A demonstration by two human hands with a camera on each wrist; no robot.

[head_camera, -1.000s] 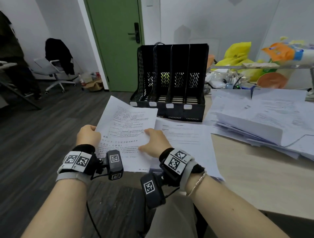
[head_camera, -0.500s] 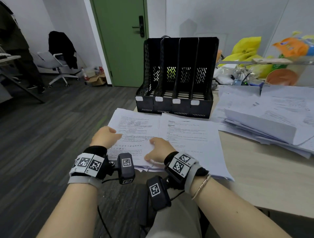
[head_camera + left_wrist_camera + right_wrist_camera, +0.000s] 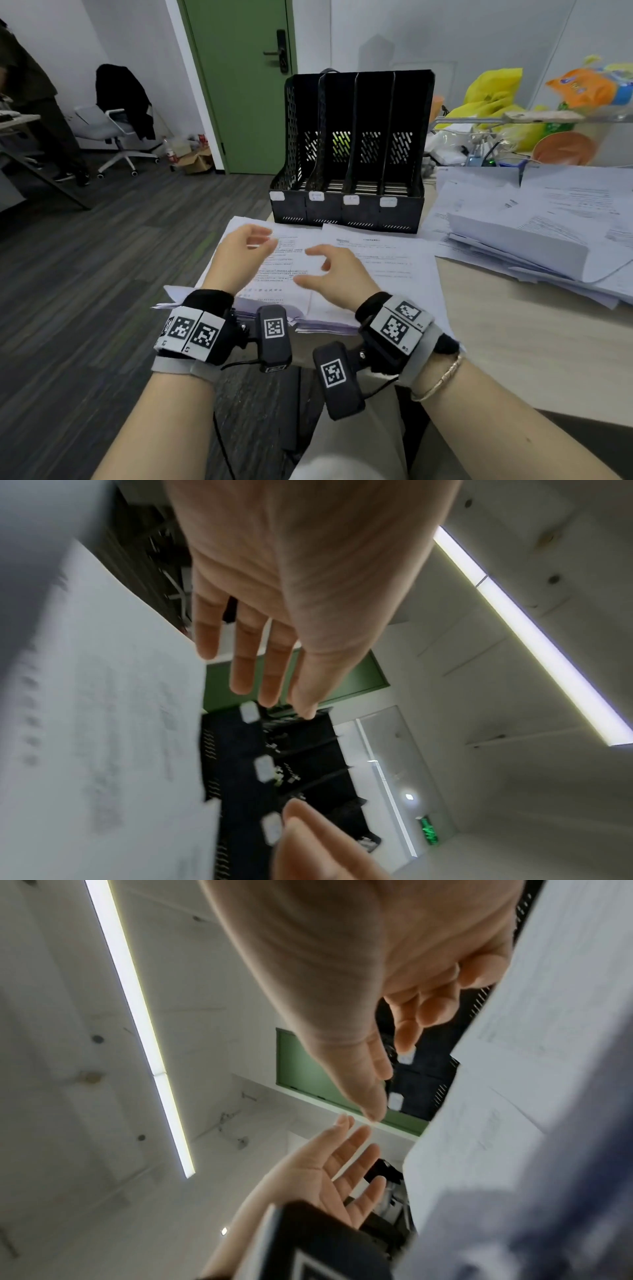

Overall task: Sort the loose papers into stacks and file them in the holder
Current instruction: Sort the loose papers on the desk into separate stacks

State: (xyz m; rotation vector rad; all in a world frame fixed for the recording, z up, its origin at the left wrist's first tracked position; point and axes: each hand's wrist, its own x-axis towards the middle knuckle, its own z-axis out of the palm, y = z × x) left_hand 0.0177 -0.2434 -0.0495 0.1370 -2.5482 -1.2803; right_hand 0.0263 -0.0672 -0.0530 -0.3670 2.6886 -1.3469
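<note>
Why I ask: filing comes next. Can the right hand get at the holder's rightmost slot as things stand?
Probably yes: the right hand is open and holds nothing, and only flat papers lie between it and the holder, whose slots look unblocked.

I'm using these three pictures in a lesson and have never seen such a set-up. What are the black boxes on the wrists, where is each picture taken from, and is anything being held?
The boxes are small cameras strapped to a person's wrists. The big picture comes from a head camera looking down; the other two look along each palm. The left hand and right hand hover open, holding nothing, over two paper stacks on the desk. Behind stands a black file holder, its slots apparently empty. A loose pile of papers lies to the right.
</note>
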